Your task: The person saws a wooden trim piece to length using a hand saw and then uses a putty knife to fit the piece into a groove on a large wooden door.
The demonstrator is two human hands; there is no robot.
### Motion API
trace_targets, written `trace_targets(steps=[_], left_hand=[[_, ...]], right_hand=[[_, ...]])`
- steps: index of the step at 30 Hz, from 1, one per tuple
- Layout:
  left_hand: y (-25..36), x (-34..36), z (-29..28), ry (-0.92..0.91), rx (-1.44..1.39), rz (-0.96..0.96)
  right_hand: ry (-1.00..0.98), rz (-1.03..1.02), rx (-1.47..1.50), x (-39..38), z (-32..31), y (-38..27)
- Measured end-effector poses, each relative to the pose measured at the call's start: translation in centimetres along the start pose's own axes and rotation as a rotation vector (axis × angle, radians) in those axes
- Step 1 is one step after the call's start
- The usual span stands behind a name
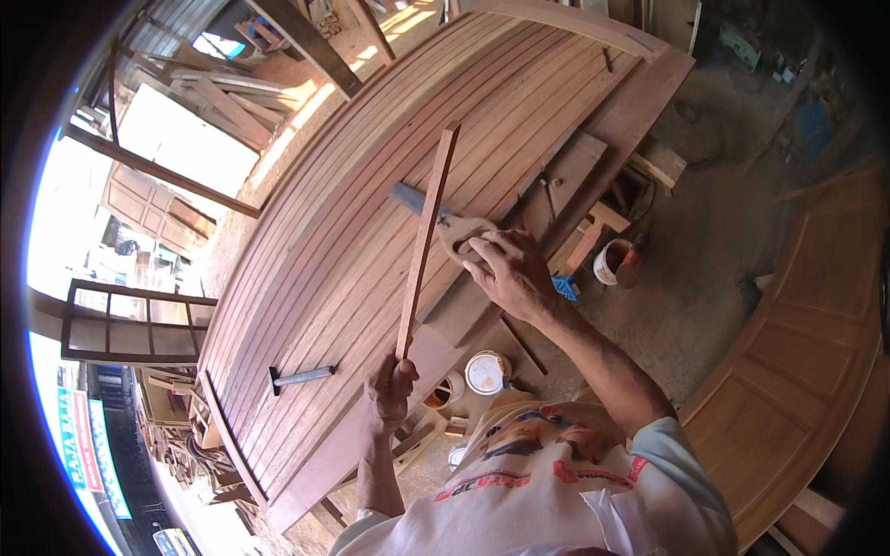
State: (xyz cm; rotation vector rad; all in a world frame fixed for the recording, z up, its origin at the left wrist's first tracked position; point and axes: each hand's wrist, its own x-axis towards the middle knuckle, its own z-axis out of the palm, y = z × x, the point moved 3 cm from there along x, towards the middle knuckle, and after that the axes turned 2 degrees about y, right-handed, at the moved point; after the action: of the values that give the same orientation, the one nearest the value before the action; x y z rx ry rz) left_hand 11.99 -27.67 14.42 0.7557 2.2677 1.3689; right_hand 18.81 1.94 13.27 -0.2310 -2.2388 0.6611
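My left hand (390,387) is closed round the lower end of a long, thin wooden strip (431,218), which points up and away over a large planked wooden panel (343,278). In my right hand (512,271) is a handsaw (405,195), gripped by its wooden handle. Its short-looking grey blade passes behind the strip, and the strip hides part of it. I cannot tell whether blade and strip touch. A hammer (304,376) lies on the panel's near left part.
A board (579,167) with small tools lies along the panel's right side. Buckets (484,372) and a paint-stained pail (612,263) stand on the floor below. A panelled door (788,361) is at the right. A gridded frame (130,320) and stacked timber are at the left.
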Motion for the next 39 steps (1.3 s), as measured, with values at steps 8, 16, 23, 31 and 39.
trace_targets(steps=[8, 16, 23, 31, 39], left_hand=[[7.1, 1.5, 15.5, -0.333, -0.239, -0.037], [11.0, 3.3, 30.3, -0.662, -0.274, -0.007], [11.6, 6.4, 38.1, -0.853, -0.253, -0.022], [16.1, 12.2, 48.4, -0.988, -0.336, -0.138], [22.8, 22.4, 61.7, -0.716, -0.47, 0.007]], right_hand=[[0.325, 0.536, 0.682, 0.1, -20.0, 12.4], [0.484, 0.518, 0.574, -2.5, -35.1, 19.3], [0.639, 0.7, 0.801, -5.0, -41.0, 26.3], [0.765, 0.781, 0.911, -4.8, -45.8, 37.8], [0.778, 0.953, 0.732, -1.6, -52.4, 49.3]])
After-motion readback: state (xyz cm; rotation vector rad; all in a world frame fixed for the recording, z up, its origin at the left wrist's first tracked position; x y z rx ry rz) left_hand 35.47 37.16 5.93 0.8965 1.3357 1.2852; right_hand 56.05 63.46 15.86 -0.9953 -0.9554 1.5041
